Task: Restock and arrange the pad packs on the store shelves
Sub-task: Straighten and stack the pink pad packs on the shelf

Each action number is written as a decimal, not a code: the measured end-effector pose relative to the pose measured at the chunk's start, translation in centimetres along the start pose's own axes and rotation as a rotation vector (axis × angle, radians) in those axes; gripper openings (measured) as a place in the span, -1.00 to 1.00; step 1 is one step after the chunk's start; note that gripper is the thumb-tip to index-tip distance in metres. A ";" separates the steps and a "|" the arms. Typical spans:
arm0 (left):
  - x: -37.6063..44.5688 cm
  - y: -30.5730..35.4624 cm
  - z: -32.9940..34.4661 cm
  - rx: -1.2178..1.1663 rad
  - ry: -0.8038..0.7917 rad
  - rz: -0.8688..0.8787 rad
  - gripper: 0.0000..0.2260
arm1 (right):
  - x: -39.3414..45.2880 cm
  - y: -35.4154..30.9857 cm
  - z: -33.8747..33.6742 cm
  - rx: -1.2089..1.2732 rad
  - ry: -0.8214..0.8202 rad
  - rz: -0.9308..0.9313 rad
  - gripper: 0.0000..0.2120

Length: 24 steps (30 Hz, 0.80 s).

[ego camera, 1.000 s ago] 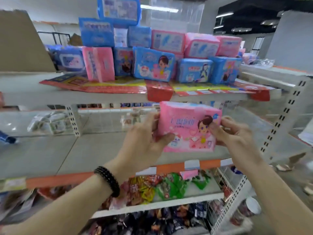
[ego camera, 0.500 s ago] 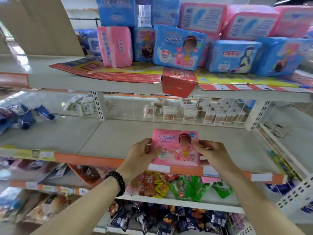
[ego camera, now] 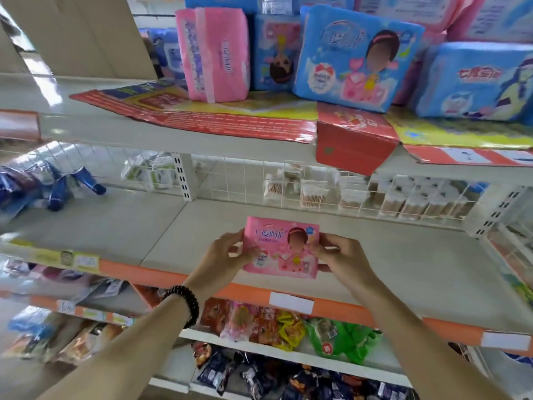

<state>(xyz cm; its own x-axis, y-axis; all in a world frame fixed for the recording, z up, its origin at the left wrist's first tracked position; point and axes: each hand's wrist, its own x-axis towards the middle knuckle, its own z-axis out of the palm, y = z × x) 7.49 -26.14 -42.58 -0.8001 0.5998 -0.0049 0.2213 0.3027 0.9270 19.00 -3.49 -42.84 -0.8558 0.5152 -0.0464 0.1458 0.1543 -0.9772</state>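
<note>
I hold a pink pad pack [ego camera: 284, 248] with a cartoon girl on its front, upright over the grey middle shelf [ego camera: 403, 272] near its orange front edge. My left hand [ego camera: 223, 259] pinches its left side and my right hand [ego camera: 341, 258] pinches its right side. On the top shelf [ego camera: 173, 134] stand more pad packs: a pink one [ego camera: 215, 53] on end, a blue one [ego camera: 353, 57] leaning forward, and several blue and pink ones stacked behind.
A wire grid [ego camera: 288, 186] backs the middle shelf, with cotton swab packs [ego camera: 418, 197] behind it. Blue tubes [ego camera: 57, 189] lie at the far left. Snack bags [ego camera: 288, 327] fill the lower shelves. A red and yellow flyer [ego camera: 354, 137] hangs over the top shelf edge.
Both hands have carried the pink pack down from in front of the top shelf to the middle shelf. The view has moved closer to the shelves.
</note>
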 end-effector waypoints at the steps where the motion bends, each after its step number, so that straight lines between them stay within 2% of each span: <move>1: 1.0 -0.6 -0.7 0.024 0.000 0.005 -0.71 | 1.0 0.2 0.9 -0.030 0.016 -0.005 -0.81; 7: 8.1 -4.9 -3.9 -0.013 0.067 -0.010 -0.68 | 7.7 0.7 5.6 -0.053 0.075 -0.008 -0.74; 11: 11.7 -7.9 -4.5 0.005 0.086 0.026 -0.88 | 10.7 1.7 7.4 -0.091 0.083 -0.062 -0.77; 16: 13.7 -10.2 -2.9 -0.066 0.130 0.021 -0.84 | 12.5 3.3 7.6 -0.160 0.128 -0.130 -0.86; 24: 16.3 -10.3 -2.4 -0.005 0.172 0.089 -0.80 | 15.1 3.9 7.6 -0.168 0.201 -0.182 -0.74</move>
<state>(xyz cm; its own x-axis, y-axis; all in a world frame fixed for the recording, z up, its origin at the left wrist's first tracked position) -9.19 -21.28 -51.25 -0.8612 0.4883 0.1414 0.2934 0.2503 0.9226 2.86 -1.51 -48.90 -0.7628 0.6199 0.1838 0.0936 0.3871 -0.9173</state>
